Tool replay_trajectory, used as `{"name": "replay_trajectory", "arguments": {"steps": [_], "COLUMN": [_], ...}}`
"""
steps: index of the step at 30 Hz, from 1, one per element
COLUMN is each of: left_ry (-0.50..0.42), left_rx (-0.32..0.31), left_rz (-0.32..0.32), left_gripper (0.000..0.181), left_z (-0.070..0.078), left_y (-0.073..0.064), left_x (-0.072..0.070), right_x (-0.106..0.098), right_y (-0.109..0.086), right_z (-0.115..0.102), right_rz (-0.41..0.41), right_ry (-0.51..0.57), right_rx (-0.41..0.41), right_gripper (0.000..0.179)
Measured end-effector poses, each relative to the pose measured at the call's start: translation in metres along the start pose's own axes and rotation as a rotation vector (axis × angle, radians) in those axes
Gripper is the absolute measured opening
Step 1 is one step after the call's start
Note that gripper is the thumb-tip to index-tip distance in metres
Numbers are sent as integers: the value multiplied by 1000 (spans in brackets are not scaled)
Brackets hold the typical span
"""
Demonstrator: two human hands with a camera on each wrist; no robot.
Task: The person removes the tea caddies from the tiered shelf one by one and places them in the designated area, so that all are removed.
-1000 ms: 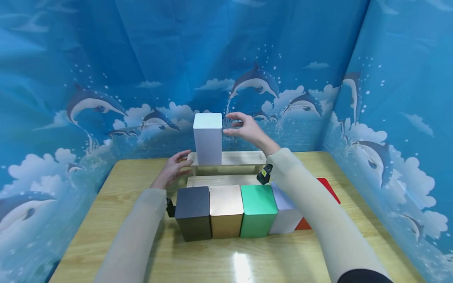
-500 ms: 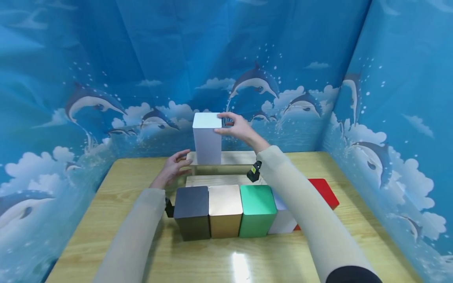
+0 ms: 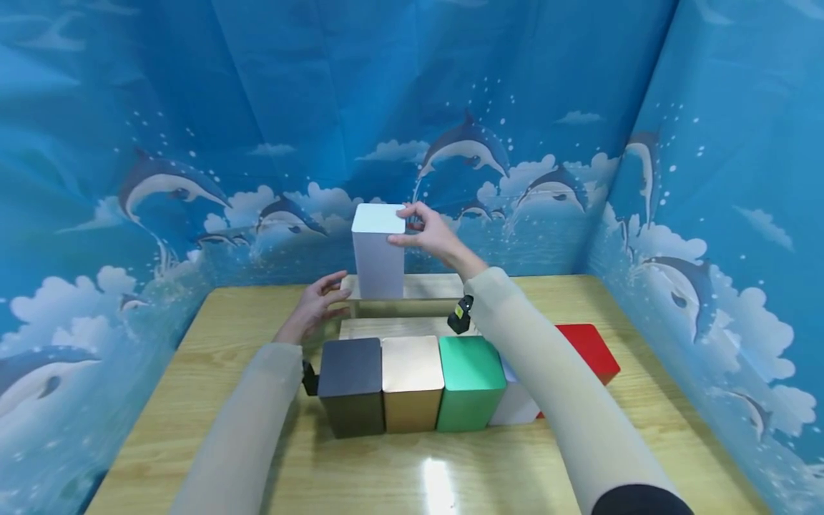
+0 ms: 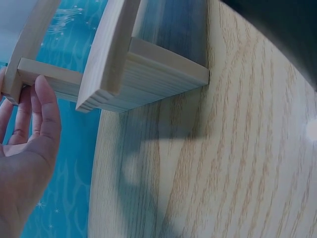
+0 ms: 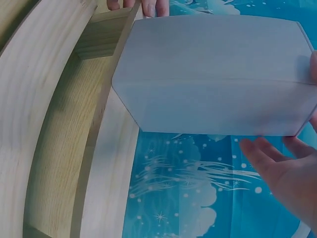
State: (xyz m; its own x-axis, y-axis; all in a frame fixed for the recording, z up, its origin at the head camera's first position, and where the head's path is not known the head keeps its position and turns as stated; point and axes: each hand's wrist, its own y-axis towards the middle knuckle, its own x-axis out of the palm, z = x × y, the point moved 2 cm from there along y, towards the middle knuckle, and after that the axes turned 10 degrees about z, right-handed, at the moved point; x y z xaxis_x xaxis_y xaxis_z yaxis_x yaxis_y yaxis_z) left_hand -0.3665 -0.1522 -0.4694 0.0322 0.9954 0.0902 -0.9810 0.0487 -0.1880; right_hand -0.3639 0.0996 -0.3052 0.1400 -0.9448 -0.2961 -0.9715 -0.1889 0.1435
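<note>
A tall white box [image 3: 379, 261] stands upright on the upper tier of a stepped wooden stand [image 3: 434, 286]. My right hand [image 3: 433, 236] holds its top right corner. The thumb lies on the front face and the fingers reach around the right side, as the right wrist view shows beside the box [image 5: 208, 74]. My left hand [image 3: 315, 307] grips the left end of the stand's upper tier, thumb and fingers on either side of the plank. In the left wrist view, that hand [image 4: 29, 144] touches the stand [image 4: 106, 54] near its end post.
In front of the stand's lower tier [image 3: 393, 328] a row of boxes stands side by side: black [image 3: 350, 386], gold [image 3: 412, 383], green [image 3: 472, 383] and white [image 3: 515, 397]. A red box [image 3: 589, 350] is partly behind my right sleeve. Dolphin-print sheets [image 3: 360, 107] enclose the table [image 3: 225, 343].
My right hand has moved left from beside the white box onto its top right corner. More of the red box shows past my sleeve. My left hand has stayed at the stand's end.
</note>
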Motion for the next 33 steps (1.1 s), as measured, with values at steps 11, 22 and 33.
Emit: {"name": "replay_trajectory", "arguments": {"steps": [11,22,33], "left_ry": [-8,-7,-13], "left_rx": [12,-6,4], "left_rz": [-19,1,-2], "left_gripper": [60,58,58], "left_z": [3,3,0], "left_y": [-3,-5,-4], "left_x": [1,2,2], "right_x": [-3,-6,-13], "right_y": [-5,-12,-19], "right_z": [4,3,8], "right_rz": [74,127,57], "right_ry": [-46,-77,-102], "right_rx": [-64,-105,-157], "right_gripper": [47,47,44]}}
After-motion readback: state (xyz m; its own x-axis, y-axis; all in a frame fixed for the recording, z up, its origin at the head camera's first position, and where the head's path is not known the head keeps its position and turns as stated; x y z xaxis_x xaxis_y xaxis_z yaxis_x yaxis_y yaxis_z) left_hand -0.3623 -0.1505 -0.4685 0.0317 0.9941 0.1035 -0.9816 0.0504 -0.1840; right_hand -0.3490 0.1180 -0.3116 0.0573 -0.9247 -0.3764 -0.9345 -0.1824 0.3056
